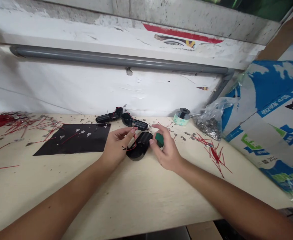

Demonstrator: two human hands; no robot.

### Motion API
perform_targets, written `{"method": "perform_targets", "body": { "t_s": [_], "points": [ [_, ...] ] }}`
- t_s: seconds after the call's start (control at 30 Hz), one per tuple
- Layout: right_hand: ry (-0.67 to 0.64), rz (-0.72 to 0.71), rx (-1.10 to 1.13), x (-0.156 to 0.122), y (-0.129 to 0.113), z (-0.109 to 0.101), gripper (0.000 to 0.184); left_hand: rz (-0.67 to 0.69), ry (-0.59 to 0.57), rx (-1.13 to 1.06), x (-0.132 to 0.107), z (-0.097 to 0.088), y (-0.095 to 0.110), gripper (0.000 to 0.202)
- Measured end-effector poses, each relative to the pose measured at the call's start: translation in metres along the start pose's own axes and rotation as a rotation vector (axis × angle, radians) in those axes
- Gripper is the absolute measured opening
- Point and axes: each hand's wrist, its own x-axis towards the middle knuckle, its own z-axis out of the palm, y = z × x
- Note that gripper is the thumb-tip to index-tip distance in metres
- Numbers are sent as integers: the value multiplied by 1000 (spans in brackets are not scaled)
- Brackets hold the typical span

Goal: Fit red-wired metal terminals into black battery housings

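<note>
The left grip point(116, 141) is pinched closed on a metal tab point(133, 124); the right grip point(168, 151) has thumb and forefinger parted, a green block point(159, 139) against its fingers — whether held, one cannot tell. Between them a black shell point(138, 151) lies on the desk point(136, 200), a red wire point(134, 145) looping over it. The step looks like fine positioning of the tab; the next move seems to call for a steady pinch — and a slack wire. Beyond lies a second shell point(140, 125).
</note>
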Motion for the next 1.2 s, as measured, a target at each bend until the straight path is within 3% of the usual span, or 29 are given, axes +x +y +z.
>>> {"method": "perform_targets", "body": {
  "t_s": [0.1, 0.27, 0.33, 0.47, 0.53, 0.67, 0.9, 1.2],
  "points": [
    [25, 83, 139, 1, 5, -1, 30, 14, -12, 123, -1, -2, 1, 34],
    [2, 162, 188, 2, 13, -1, 17, 101, -13, 206, -6, 0, 6, 29],
    [0, 170, 192, 3, 13, -2, 17, 66, -24, 115, -6, 2, 10, 27],
    [16, 95, 131, 6, 15, -4, 18, -59, -22, -293, -2, 0, 17, 24],
    [18, 67, 107, 7, 16, -4, 19, -39, 5, -343, 2, -4, 17, 23],
    [38, 139, 258, 9, 16, -2, 18, 99, 84, 6, 4, -8, 9, 24],
    [-15, 309, 572, 14, 4, -3, 26, 70, -294, 260, -4, 1, 1, 31],
    [8, 301, 483, 12, 3, -1, 25, 200, -310, 382, -5, 4, 6, 25]
  ]
}}
